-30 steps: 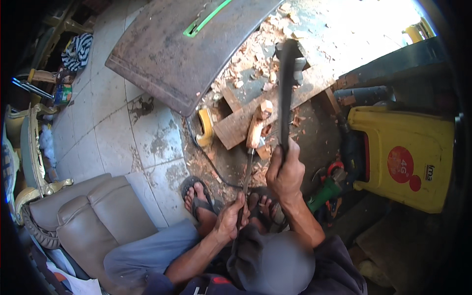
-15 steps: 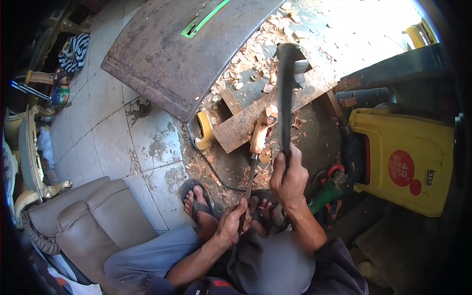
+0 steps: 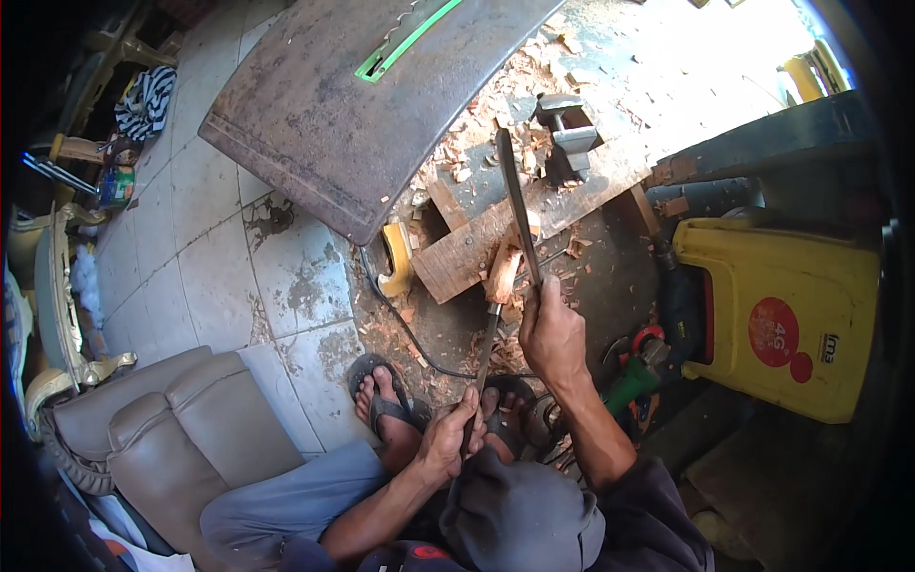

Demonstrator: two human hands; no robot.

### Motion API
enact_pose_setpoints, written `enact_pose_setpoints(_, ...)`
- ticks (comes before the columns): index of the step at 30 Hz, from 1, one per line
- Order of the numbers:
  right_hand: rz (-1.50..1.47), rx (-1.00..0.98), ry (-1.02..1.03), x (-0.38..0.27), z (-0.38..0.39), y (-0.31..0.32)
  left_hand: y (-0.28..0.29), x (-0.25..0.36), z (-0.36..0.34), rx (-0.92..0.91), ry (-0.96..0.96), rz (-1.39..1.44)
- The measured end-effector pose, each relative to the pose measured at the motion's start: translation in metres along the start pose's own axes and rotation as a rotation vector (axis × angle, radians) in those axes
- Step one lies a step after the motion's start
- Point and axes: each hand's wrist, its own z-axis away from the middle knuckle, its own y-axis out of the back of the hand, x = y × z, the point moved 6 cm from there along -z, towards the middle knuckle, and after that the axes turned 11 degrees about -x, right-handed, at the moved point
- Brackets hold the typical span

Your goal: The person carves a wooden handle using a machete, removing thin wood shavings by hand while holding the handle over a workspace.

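Observation:
My left hand (image 3: 450, 434) is closed around the near end of a long narrow metal blade (image 3: 488, 348). At that blade's far end is a roughly hewn wooden handle (image 3: 502, 276), which lies at the edge of a wooden board (image 3: 448, 262). My right hand (image 3: 556, 334) grips a long dark machete (image 3: 518, 195). Its blade reaches up across the far end of the wooden handle and partly hides it. From this angle I cannot tell whether the two touch.
Beyond the board stands a metal vise (image 3: 572, 133) amid wood chips. A rusty metal tabletop (image 3: 334, 105) spreads at upper left. To the right are a yellow plastic chair (image 3: 743, 315) and a green angle grinder (image 3: 634, 381). A black cable (image 3: 405, 329) crosses the floor near my feet.
My right hand has swung the machete down and left, from beside the vise to across the wooden handle. My left hand stays in place on the narrow blade.

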Motion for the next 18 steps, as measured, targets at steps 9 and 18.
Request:
enact_pose_setpoints(9, 0.018, 0.023, -0.01, -0.001, 0.002, -0.001, 0.002, -0.003, -0.001, -0.073, -0.008, 0.045)
enact_pose_setpoints(18, -0.144, 0.222, 0.177, -0.017, 0.02, 0.024, 0.0, 0.001, -0.001, -0.008, 0.006, 0.028)
